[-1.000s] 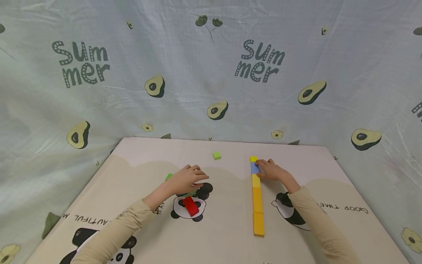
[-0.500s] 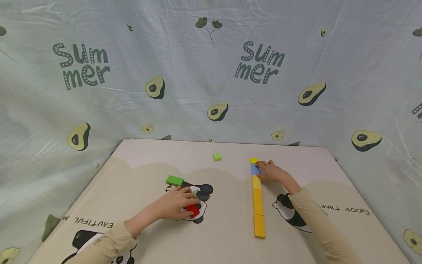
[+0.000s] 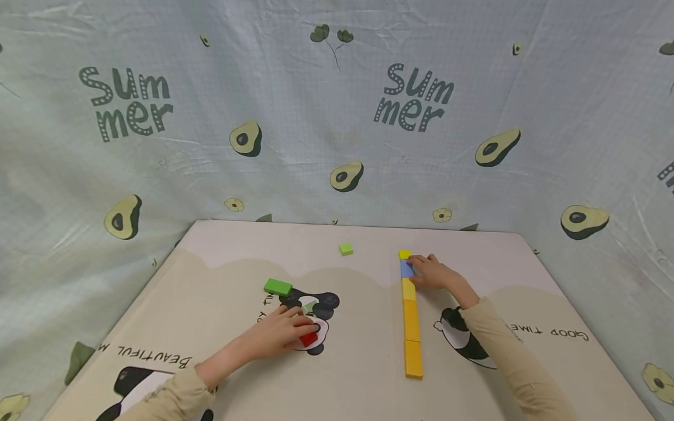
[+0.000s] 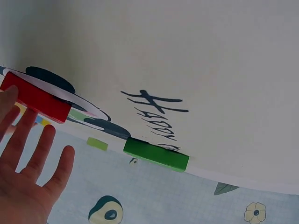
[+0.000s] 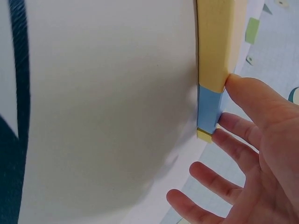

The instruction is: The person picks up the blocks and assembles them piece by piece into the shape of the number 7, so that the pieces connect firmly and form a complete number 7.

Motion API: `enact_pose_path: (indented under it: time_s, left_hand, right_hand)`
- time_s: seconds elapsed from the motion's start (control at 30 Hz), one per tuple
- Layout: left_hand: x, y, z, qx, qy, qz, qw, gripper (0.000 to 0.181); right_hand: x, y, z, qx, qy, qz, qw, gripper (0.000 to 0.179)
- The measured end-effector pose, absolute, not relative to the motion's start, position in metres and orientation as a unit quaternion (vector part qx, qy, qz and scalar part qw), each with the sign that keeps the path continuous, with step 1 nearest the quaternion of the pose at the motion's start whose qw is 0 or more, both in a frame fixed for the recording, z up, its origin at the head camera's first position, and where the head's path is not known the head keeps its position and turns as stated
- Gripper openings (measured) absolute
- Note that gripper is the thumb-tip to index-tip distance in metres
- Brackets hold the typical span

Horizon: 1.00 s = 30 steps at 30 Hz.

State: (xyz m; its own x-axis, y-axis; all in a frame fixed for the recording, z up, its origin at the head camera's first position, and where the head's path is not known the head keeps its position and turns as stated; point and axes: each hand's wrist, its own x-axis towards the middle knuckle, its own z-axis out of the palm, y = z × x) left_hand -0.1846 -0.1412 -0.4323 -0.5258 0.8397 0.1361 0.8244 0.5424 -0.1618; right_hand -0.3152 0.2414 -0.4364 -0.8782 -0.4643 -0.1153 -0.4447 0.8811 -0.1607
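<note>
A red block [image 3: 308,338] lies on the panda print at the left, partly covered by my left hand [image 3: 274,334]. Seen from the left wrist, the thumb and index finger pinch one end of that block while the other fingers spread below it. On the right, my right hand [image 3: 434,273] rests its fingertips along a blue block [image 5: 210,108]. This block sits in a straight row between a small yellow block [image 3: 404,254] and a longer yellow block [image 5: 215,42]. The thumb tip is right at the joint of the blue and longer yellow blocks.
Two orange-yellow blocks, the far one [image 3: 411,320] and the near one [image 3: 413,359], continue the row toward me. A green block [image 3: 277,287] lies beyond the left hand. A small light green block [image 3: 346,249] is near the far table edge, before a printed curtain [image 3: 295,93].
My left hand has come down and toward me onto the red block, uncovering the green block behind it. The right hand has stayed at the blue block.
</note>
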Motion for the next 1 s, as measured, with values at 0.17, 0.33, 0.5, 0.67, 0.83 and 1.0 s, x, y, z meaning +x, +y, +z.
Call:
enact_pose_path:
  time_s: [0.17, 0.33, 0.5, 0.67, 0.83, 1.0]
  left_hand:
    - [-0.1877, -0.1409, -0.4349, -0.481, -0.869, 0.035, 0.106, 0.03]
    - [-0.1895, -0.1396, -0.434, -0.479, -0.873, 0.027, 0.089, 0.029]
    - [-0.1887, -0.137, -0.4324, -0.476, -0.874, 0.023, 0.091, 0.027]
    - [-0.189, -0.1353, -0.4323, -0.473, -0.875, 0.028, 0.097, 0.027]
    - [-0.1897, -0.1346, -0.434, -0.474, -0.875, 0.029, 0.096, 0.025]
    - [-0.1903, -0.1357, -0.4347, -0.483, -0.868, 0.035, 0.114, 0.026]
  right_hand:
    - [-0.3135, 0.2412, -0.4347, -0.232, 0.968, -0.065, 0.074, 0.045]
    - [-0.3141, 0.2414, -0.4363, -0.239, 0.966, -0.062, 0.07, 0.045]
    - [-0.3159, 0.2411, -0.4379, -0.236, 0.967, -0.059, 0.075, 0.046]
    - [-0.3167, 0.2409, -0.4367, -0.228, 0.969, -0.058, 0.08, 0.046]
    - [-0.3157, 0.2401, -0.4371, -0.221, 0.969, -0.057, 0.095, 0.046]
    - [-0.315, 0.24, -0.4366, -0.224, 0.968, -0.066, 0.091, 0.045]
